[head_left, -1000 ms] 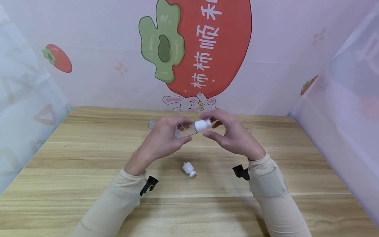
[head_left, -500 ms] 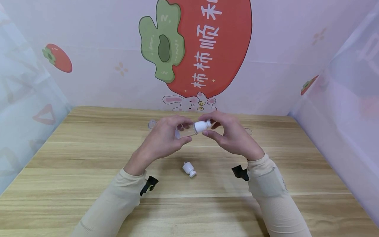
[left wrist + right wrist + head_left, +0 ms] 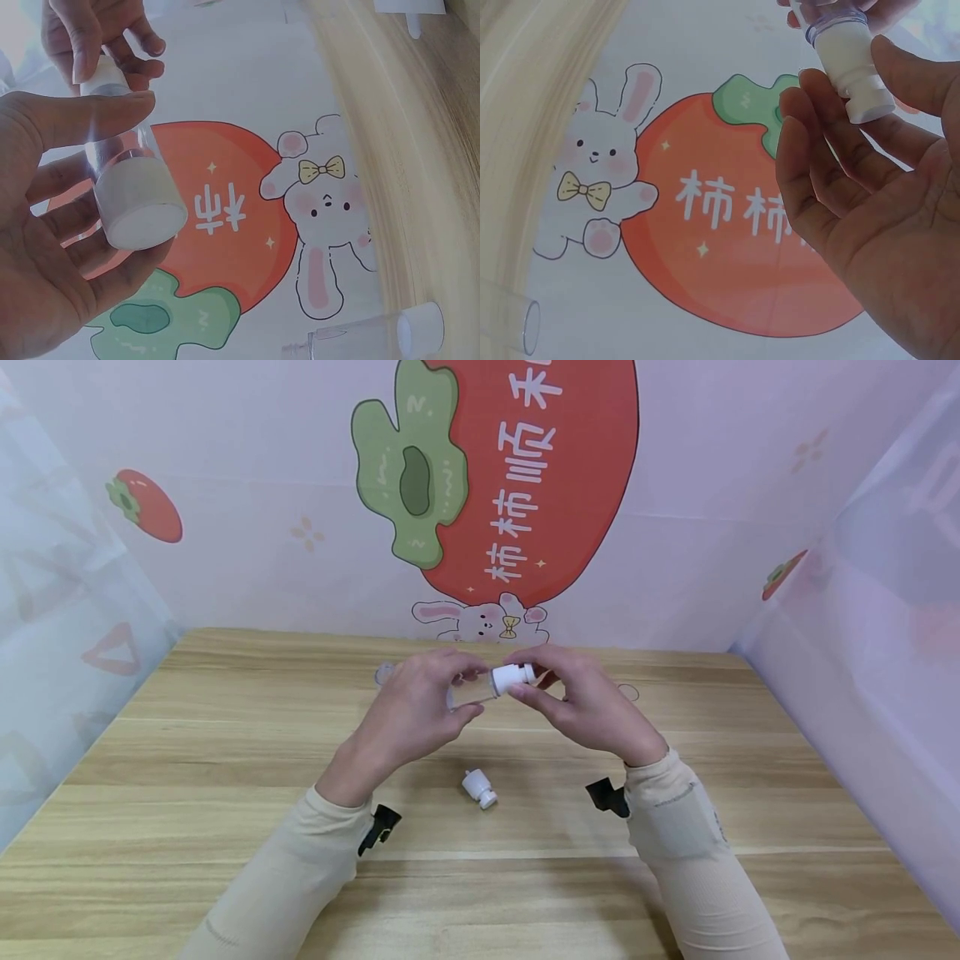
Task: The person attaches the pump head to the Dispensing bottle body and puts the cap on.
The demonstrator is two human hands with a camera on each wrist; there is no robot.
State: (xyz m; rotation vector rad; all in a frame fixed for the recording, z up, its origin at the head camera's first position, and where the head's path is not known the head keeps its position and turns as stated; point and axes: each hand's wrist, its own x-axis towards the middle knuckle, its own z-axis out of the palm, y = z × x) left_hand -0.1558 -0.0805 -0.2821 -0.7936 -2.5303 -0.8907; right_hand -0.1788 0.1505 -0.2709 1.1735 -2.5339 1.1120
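The left hand [image 3: 415, 702] had its fingers curved around a clear bottle [image 3: 471, 691], the thumb lying along one side. The bottle was a smooth, see-through cylinder with a whitish round base, and it was tilted in the air above the far half of the table [image 3: 225, 827]. On its upper end sat a white pump top [image 3: 512, 678], smooth and stepped, narrower at the tip. The right hand [image 3: 592, 702] pinched this top between thumb and fingers, with only a small opening.

A second white pump [image 3: 479, 789], of similar stepped shape, lay on its side between the forearms, well apart from the table's edges. Towards the far edge lay another clear bottle [image 3: 367, 334], behind the left hand, and a clear tube [image 3: 506, 319], beside the right hand.

The table had pale wood grain in long streaks. Behind its far edge stood a pale, creased backdrop [image 3: 262, 577] with a big red persimmon [image 3: 577, 485] and a rabbit [image 3: 483, 622].
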